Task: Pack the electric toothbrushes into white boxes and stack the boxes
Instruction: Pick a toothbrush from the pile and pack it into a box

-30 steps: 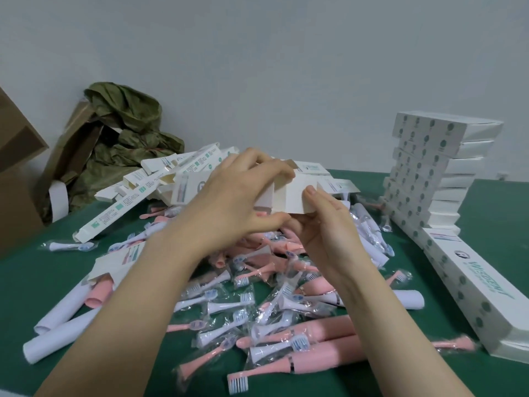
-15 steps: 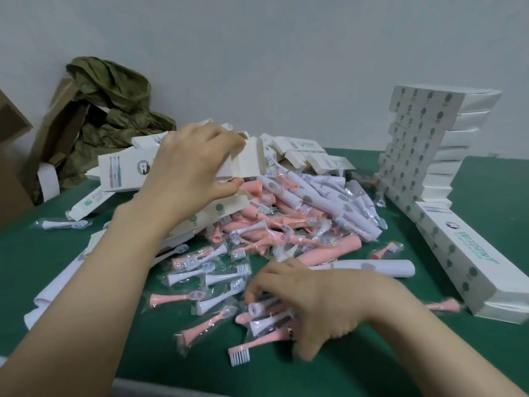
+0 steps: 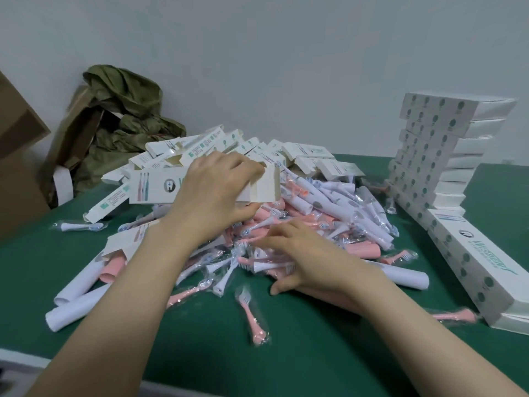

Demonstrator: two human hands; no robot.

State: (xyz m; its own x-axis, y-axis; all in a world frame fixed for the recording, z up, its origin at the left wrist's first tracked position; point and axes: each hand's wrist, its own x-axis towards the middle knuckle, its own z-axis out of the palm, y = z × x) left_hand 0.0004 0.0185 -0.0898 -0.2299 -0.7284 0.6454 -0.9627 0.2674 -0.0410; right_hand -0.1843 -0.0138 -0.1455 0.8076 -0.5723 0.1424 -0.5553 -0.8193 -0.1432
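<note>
My left hand (image 3: 213, 193) grips a white toothbrush box (image 3: 154, 187) just above the heap, its open end flap (image 3: 266, 186) pointing right. My right hand (image 3: 303, 257) lies low on the heap of wrapped brush heads (image 3: 229, 267) and pink toothbrush handles (image 3: 360, 249). Its fingers reach in among them, blurred, with the thumb down on the green table (image 3: 286, 353). A pink handle (image 3: 323, 299) shows under the palm; whether the hand holds it is unclear. Packed white boxes stand stacked (image 3: 429, 156) at the right.
Empty white boxes (image 3: 309, 151) are piled behind the heap. More packed boxes (image 3: 475, 270) lie in front of the stack. White rolls (image 3: 77, 310) lie at the left and a lone pink brush head (image 3: 253, 313) in front. An olive bag (image 3: 123, 124) and brown cartons (image 3: 17, 167) stand far left.
My right hand let go of the box flap and dropped onto the heap, then slid a little farther in. My left hand keeps the box, now held off to the left.
</note>
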